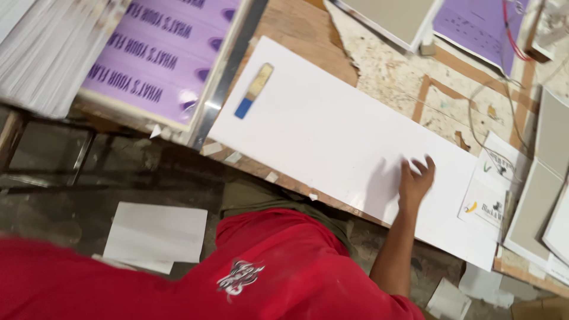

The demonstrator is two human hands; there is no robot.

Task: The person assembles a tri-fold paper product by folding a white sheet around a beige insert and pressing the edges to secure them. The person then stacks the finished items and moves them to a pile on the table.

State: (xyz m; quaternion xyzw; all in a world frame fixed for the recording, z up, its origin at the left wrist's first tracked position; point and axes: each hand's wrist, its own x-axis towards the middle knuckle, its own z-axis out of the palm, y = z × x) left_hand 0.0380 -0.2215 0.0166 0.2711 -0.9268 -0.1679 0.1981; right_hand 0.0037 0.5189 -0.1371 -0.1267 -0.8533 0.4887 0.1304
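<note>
— What is being touched?

— A large white sheet (pixel 332 136) is lain across the wooden table (pixel 296 24), one long edge overhanging the near side. The right hand (pixel 415 181) is laid flat on it near its right end, fingers loosely spread and pressed down; nothing is pinched. The left hand is not seen.

— What else is on the sheet?

— A small scraper (pixel 253 90), blue at one end, is left near the far left corner. Purple printed sheets (pixel 160 53) are stacked beside it.

— What could go wrong?

— The sheet could probably be slid off the edge or creased, since it is held at one end only. The scraper might be knocked to the floor (pixel 118 172), where paper scraps (pixel 157 234) are already scattered.
</note>
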